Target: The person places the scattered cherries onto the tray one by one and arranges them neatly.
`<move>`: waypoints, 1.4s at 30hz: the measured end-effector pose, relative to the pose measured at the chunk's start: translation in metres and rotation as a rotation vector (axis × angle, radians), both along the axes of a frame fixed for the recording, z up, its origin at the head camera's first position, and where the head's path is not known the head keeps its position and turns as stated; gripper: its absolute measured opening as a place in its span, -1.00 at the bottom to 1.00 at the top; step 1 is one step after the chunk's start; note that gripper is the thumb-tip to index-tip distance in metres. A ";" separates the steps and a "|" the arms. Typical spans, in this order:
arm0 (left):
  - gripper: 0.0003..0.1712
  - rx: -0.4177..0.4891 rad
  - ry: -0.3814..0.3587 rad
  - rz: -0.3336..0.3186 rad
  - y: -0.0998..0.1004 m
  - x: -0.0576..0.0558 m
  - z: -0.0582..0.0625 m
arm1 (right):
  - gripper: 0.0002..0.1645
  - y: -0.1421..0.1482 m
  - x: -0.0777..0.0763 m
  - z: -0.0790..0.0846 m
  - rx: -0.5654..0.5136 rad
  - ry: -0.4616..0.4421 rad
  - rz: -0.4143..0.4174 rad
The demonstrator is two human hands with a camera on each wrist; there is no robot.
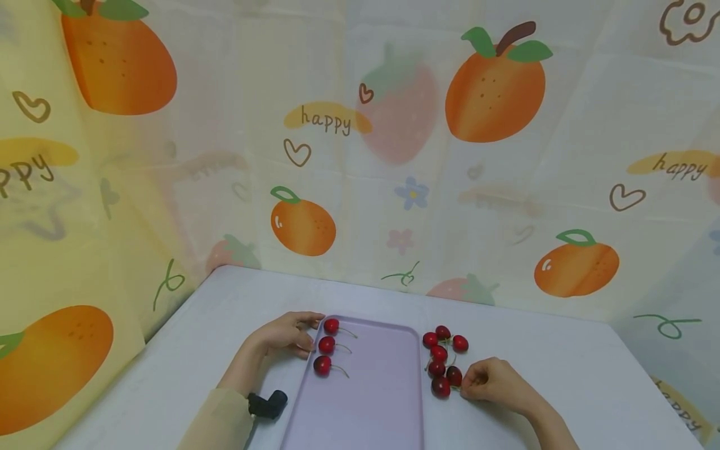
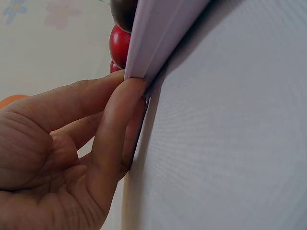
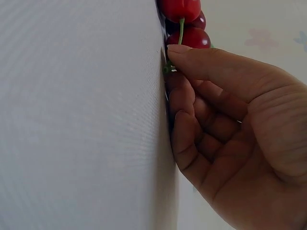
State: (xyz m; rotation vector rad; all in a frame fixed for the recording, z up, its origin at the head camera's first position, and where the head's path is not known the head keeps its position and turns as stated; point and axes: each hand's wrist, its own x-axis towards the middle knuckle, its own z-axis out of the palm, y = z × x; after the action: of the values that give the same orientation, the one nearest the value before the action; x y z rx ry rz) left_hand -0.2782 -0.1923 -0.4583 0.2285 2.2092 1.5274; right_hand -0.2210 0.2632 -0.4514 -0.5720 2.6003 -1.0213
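Along the upper left side of a lilac tray lie three cherries in a column, their stems pointing right. My left hand holds the tray's left edge; in the left wrist view the thumb presses on the rim. Right of the tray, several dark red cherries form a loose cluster on the table. At the cluster's near end, my right hand pinches a green stem between thumb and forefinger. The right wrist view has a bright red cherry at that stem's upper end.
A white table carries everything. Behind it hangs a fruit-printed cloth, and another side of cloth stands at the left. A black device sits at the left wrist, beside the tray.
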 end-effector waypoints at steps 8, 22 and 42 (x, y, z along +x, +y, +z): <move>-0.22 -0.003 0.001 -0.004 -0.001 0.000 -0.003 | -0.87 0.002 0.000 0.001 -0.028 -0.007 0.023; -0.20 -0.003 0.003 -0.003 0.000 0.001 -0.003 | -0.87 0.004 0.000 0.003 -0.069 -0.021 0.039; -0.21 0.007 0.014 -0.007 -0.001 -0.002 -0.005 | -0.86 -0.003 0.002 0.011 -0.133 -0.004 0.051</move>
State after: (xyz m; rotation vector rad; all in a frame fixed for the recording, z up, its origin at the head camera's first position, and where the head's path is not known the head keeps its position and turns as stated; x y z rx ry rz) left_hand -0.2799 -0.1935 -0.4629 0.2502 2.2120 1.5342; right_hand -0.2193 0.2605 -0.4406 -0.6640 2.5143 -1.1840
